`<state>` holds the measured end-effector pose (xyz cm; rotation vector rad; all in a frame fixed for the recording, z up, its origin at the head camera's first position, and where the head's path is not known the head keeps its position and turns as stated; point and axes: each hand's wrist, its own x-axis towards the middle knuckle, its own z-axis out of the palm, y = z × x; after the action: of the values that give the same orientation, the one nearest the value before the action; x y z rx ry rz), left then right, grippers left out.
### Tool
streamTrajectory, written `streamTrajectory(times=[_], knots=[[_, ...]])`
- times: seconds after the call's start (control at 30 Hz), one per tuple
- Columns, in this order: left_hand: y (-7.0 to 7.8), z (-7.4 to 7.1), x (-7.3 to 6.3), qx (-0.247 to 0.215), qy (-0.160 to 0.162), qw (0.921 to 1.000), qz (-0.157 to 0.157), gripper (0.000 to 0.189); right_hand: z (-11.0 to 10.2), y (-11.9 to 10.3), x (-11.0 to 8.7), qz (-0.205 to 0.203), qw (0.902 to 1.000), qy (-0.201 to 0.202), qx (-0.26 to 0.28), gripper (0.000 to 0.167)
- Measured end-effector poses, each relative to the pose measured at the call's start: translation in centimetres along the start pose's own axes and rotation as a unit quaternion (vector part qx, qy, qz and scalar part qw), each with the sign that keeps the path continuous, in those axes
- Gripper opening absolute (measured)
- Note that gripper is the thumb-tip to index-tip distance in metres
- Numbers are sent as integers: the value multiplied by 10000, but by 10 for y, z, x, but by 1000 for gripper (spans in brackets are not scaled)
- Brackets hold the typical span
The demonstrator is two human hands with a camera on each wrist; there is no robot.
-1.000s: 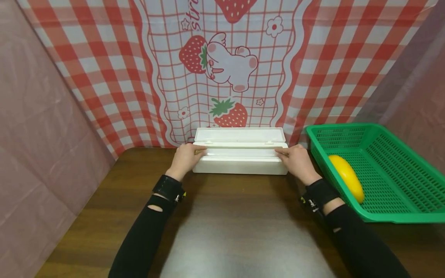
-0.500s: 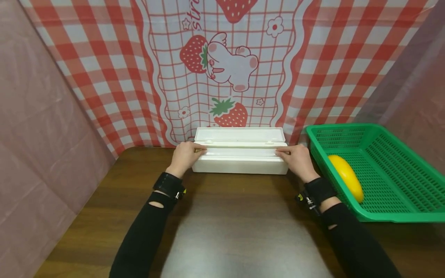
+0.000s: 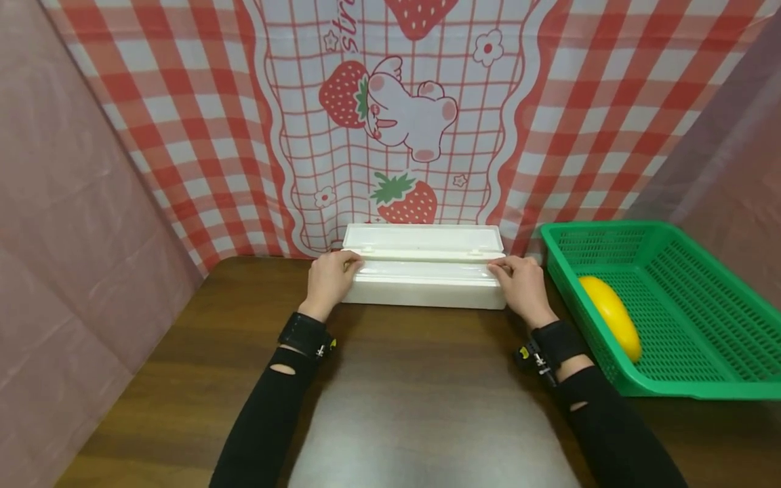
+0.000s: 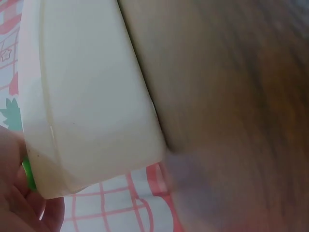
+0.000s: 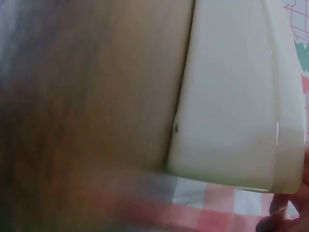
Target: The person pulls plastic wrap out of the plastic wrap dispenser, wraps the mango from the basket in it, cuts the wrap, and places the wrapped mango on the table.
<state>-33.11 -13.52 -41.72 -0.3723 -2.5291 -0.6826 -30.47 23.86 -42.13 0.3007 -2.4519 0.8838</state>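
A long white plastic cling film box (image 3: 422, 294) stands at the back of the table, its hinged lid (image 3: 422, 237) raised against the cloth. Across its opening lies a glossy, see-through strip that looks like cling film (image 3: 421, 269). My left hand (image 3: 329, 279) pinches with thumb and forefinger at the strip's left end; my right hand (image 3: 525, 286) does likewise at the right end. The fingertips' exact hold is too small to see. In the left wrist view, fingers (image 4: 14, 188) show behind the box's end; in the right wrist view, fingers (image 5: 289, 212) show at the lower right.
To the right stands a green perforated basket (image 3: 622, 383) with a yellow oblong object (image 3: 612, 317) inside, close to my right forearm. Behind the box hangs a red-and-white checked cloth (image 3: 207, 135). The brown wooden table (image 3: 427, 379) extends in front of the box.
Both hands stay at the box's ends; their fingers have curled more tightly. My right wrist has turned slightly, and the head view has shifted a little. Box and basket stay in place.
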Motion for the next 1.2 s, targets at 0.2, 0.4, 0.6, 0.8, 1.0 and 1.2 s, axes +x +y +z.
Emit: streamTrajectory(times=[0.2,0.4,0.6,0.8,1.0,1.2], knots=[[-2,-2,2,-59,-140,9999,-39,16,-8,-4,3,121,9988,-481,-24,23],[-1,-9,7,-214,-363,9991,85,18,-14,-6,10,-166,9973,-705,-83,20],[-1,-8,6,-190,-437,9984,306,16,-6,-2,9,-538,9979,-332,-172,11],[-1,-2,3,-43,-318,9988,372,14,-1,2,6,-651,9976,-43,-230,10],[2,-3,1,325,-173,9988,307,15,1,3,7,-827,9963,145,-197,7],[2,-6,2,493,-63,9981,374,15,3,4,8,-779,9966,205,-168,10]])
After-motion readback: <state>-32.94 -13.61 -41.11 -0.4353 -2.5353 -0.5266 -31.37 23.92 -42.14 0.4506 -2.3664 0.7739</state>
